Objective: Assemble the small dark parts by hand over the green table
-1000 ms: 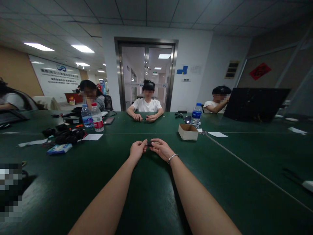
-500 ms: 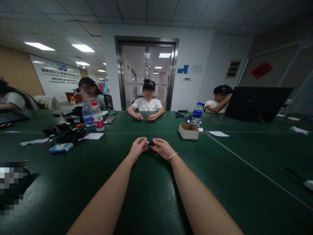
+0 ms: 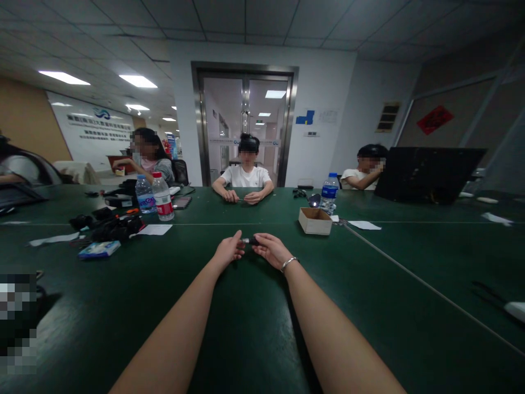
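Both my arms reach forward over a dark green table [image 3: 254, 328]. My right hand [image 3: 270, 249], with a thin bracelet at the wrist, pinches a small dark object with a metal tip [image 3: 251, 241]. My left hand [image 3: 228, 250] sits just left of it, fingers curled, fingertips at the object's metal end. The two hands meet a little above the tabletop. The object is too small to name.
An open cardboard box [image 3: 315, 221] and a water bottle [image 3: 328, 193] stand to the right. Two bottles [image 3: 158, 197], black gear [image 3: 112, 225] and a blue packet [image 3: 99, 249] lie left. A laptop [image 3: 426, 174] is at the right. Other people sit across the table.
My left hand has loosened slightly, its fingers now pointing more toward the object's metal tip. The person at the back left has raised their head.
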Tool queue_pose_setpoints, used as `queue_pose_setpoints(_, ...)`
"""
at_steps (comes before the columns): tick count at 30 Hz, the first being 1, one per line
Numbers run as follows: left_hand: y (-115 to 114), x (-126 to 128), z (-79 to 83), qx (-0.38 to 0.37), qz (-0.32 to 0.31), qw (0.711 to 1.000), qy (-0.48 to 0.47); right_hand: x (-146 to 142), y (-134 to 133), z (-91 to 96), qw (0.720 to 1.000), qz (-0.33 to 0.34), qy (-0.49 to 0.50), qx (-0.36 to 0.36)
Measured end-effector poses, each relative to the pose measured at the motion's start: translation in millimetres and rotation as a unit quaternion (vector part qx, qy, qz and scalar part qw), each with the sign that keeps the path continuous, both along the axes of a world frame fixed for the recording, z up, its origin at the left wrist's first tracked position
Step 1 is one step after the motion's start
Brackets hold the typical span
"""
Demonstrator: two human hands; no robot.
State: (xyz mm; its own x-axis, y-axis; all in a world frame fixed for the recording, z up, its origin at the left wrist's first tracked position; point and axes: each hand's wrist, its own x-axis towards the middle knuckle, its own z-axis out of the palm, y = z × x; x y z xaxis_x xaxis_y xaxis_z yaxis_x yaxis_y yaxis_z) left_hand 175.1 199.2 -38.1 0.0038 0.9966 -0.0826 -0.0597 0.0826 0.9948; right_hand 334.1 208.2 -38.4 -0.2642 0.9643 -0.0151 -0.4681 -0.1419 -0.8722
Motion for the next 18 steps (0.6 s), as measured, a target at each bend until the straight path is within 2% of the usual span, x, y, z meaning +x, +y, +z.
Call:
queue_pose_setpoints(4,-4.1,0.1,-3.1,0.052,-0.038,0.994,0.086,0.3,-0.1,0.6,1.0,-0.003,0.004,-0.006)
queue_pose_setpoints(6,-7.7,-1.9,2.7,0.046,-0.045,0.994,0.093,1.0,0.7,0.1,1.0,-0.002,0.007,-0.008)
queue_pose_setpoints(9,-6.1,-8.9,27.8,-0.013,-0.02,0.994,0.111,1.7,1.5,-0.7,1.0,0.004,0.012,-0.007)
queue_pose_setpoints(10,-4.9,-12.6,39.6,-0.016,-0.011,0.992,0.121,1.7,1.6,-0.9,1.0,0.005,0.015,-0.006)
queue_pose_setpoints(12,-8.5,-21.9,63.2,0.024,-0.022,0.991,0.133,1.3,1.4,-1.2,1.0,0.006,0.019,-0.002)
queue_pose_setpoints(14,-29.5,-34.0,79.2,0.094,-0.07,0.985,0.125,0.6,0.9,-1.2,1.0,0.003,0.017,0.004)
queue_pose_setpoints(15,-48.4,-41.4,82.2,0.13,-0.092,0.98,0.12,0.3,0.5,-1.1,1.0,0.0,0.016,0.006)
queue_pose_setpoints(18,-129.9,-68.2,70.6,0.223,-0.113,0.962,0.115,-0.2,-0.4,-0.4,1.0,-0.004,0.015,-0.003)
